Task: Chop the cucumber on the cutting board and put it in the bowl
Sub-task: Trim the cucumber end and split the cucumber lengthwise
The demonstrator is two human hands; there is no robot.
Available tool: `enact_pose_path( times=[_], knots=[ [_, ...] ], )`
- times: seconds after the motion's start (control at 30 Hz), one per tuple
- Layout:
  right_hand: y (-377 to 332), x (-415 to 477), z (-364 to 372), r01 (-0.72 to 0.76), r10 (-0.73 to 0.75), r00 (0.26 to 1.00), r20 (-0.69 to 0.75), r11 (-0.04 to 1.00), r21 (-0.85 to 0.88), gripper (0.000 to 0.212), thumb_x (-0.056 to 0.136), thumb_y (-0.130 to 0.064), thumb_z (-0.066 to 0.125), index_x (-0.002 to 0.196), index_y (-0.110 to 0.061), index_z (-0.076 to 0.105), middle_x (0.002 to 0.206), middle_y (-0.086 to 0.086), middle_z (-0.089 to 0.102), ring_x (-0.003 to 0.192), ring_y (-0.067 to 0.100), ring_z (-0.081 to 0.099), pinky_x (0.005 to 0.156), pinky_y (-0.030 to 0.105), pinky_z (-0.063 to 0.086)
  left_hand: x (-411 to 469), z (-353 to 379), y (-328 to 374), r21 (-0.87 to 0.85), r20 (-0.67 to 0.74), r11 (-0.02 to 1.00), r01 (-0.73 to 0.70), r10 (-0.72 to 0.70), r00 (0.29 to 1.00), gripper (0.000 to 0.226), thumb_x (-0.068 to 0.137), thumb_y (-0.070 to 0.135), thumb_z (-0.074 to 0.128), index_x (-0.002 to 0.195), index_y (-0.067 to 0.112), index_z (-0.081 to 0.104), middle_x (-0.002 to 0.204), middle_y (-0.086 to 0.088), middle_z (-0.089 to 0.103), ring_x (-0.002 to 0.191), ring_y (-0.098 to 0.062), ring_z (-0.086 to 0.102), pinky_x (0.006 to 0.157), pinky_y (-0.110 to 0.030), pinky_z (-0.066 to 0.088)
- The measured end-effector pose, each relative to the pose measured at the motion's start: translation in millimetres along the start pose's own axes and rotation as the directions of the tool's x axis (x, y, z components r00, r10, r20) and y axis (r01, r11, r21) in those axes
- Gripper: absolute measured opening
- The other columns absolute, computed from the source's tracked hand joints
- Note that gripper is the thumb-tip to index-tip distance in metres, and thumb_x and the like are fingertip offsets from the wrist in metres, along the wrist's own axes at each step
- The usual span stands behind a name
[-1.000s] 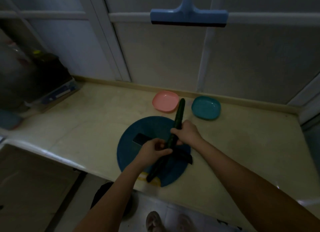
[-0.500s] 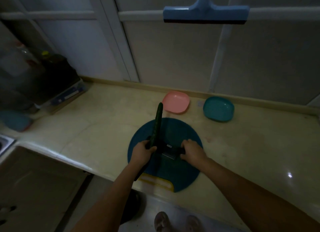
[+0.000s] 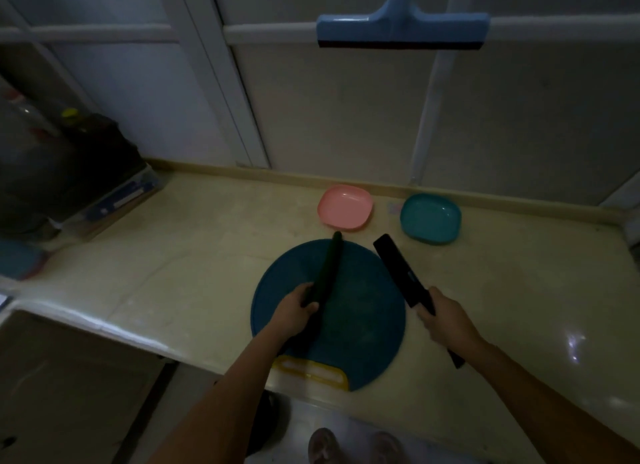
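Observation:
A long dark green cucumber [image 3: 329, 266] lies slanted over the left part of the round blue cutting board [image 3: 360, 321], its far tip at the board's back edge. My left hand [image 3: 294, 311] grips the cucumber near its middle. My right hand [image 3: 443, 321] grips the handle of a black knife [image 3: 401, 276], whose wide blade points away and left, raised beside the board's right edge. A pink bowl [image 3: 345, 207] and a teal bowl [image 3: 431, 218] stand behind the board near the wall.
The board's yellow handle [image 3: 311, 371] sticks out over the counter's front edge. A dark appliance with boxes [image 3: 69, 172] fills the counter's left end. A blue squeegee [image 3: 401, 30] hangs on the wall above. My feet [image 3: 353, 446] show below.
My right hand has taken the knife off the board and lifted it out to the right. The cucumber, held upright by my left hand before, now lies lower along the board.

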State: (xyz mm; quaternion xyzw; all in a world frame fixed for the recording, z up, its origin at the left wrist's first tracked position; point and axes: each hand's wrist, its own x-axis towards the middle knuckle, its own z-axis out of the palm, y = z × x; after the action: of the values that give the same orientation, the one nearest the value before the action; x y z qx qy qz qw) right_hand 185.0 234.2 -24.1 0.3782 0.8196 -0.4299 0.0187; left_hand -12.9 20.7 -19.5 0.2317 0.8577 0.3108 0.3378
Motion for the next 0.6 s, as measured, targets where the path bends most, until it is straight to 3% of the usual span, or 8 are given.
enact_pose_path(
  times=[0.13, 0.27, 0.47, 0.53, 0.6],
  knots=[
    [1, -12, -11, 0.010, -0.010, 1.000, -0.029, 1.000, -0.003, 0.010, 0.092, -0.017, 0.052, 0.085, -0.011, 0.047, 0.067, 0.007, 0.056, 0.055, 0.016, 0.051, 0.048, 0.027, 0.038, 6, 6, 0, 0.131, 0.054, 0.981, -0.143, 0.137, 0.989, 0.044, 0.094, 0.014, 0.051, 0.137, 0.018, 0.041, 0.130, -0.008, 0.054, 0.117, -0.023, 0.051, 0.094, -0.028, 0.039],
    [0, -18, -11, 0.022, -0.023, 0.996, -0.087, 1.000, -0.012, 0.009, 0.091, -0.014, 0.053, 0.088, -0.006, 0.051, 0.065, 0.005, 0.054, 0.053, 0.014, 0.047, 0.048, 0.025, 0.035, 14, 11, -6, 0.238, 0.042, 0.947, -0.216, 0.212, 0.976, 0.043, 0.094, 0.018, 0.052, 0.135, 0.025, 0.044, 0.125, -0.010, 0.053, 0.116, -0.027, 0.047, 0.101, -0.036, 0.036],
    [-9, -17, -7, -0.010, 0.021, 0.988, -0.153, 0.997, 0.071, 0.011, 0.091, -0.016, 0.055, 0.087, -0.006, 0.055, 0.070, 0.011, 0.058, 0.058, 0.018, 0.051, 0.051, 0.027, 0.037, 9, -6, -25, 0.312, -0.068, 0.949, -0.051, 0.076, 0.995, 0.074, 0.077, 0.037, 0.073, 0.140, 0.025, 0.037, 0.129, -0.008, 0.045, 0.121, -0.027, 0.042, 0.102, -0.043, 0.037],
    [-14, -16, -5, 0.004, 0.010, 0.988, -0.152, 0.996, 0.085, 0.010, 0.090, -0.015, 0.055, 0.087, -0.005, 0.056, 0.074, 0.013, 0.060, 0.061, 0.019, 0.052, 0.053, 0.026, 0.038, 0, -17, -43, 0.299, -0.154, 0.954, 0.029, 0.018, 0.988, 0.075, 0.069, 0.034, 0.080, 0.134, 0.018, 0.046, 0.126, -0.009, 0.050, 0.116, -0.027, 0.047, 0.096, -0.036, 0.041],
    [-22, -16, -3, 0.021, -0.006, 0.990, -0.142, 0.994, 0.103, 0.009, 0.091, -0.014, 0.055, 0.087, -0.006, 0.056, 0.074, 0.010, 0.059, 0.063, 0.016, 0.052, 0.053, 0.025, 0.038, -11, -26, -63, 0.159, -0.256, 0.983, 0.097, -0.054, 0.965, 0.063, 0.065, 0.025, 0.084, 0.120, 0.011, 0.058, 0.115, -0.007, 0.058, 0.105, -0.023, 0.055, 0.084, -0.028, 0.044]
  ],
)
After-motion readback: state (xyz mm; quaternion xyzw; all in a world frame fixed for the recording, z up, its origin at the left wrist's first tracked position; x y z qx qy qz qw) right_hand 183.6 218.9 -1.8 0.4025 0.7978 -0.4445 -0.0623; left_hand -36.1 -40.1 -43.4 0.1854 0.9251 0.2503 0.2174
